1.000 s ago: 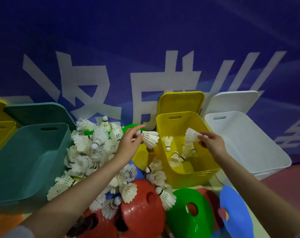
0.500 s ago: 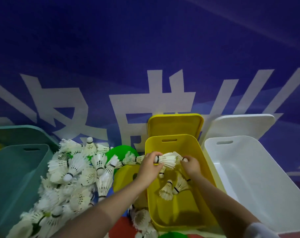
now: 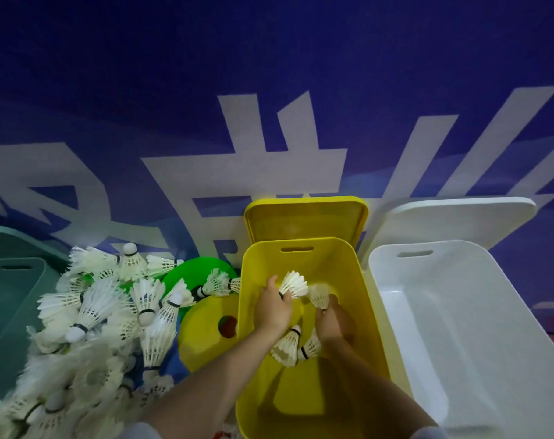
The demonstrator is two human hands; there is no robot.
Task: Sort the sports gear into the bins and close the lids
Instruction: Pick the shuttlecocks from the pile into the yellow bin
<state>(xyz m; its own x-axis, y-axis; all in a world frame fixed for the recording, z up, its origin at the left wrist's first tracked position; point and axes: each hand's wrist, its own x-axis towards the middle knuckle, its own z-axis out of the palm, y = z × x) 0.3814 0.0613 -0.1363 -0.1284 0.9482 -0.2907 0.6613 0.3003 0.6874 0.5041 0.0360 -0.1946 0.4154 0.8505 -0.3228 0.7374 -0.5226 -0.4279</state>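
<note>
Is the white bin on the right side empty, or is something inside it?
Empty, as far as visible. The white bin shows only bare walls and floor; its near end is cut off by the frame.

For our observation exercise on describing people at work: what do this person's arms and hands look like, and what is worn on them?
Both forearms are bare, with a pale, light-coloured sleeve edge just visible near each elbow at the bottom of the head view. The left hand and right hand wear no gloves; no watch, rings or markings are visible, though the picture is dim.
</note>
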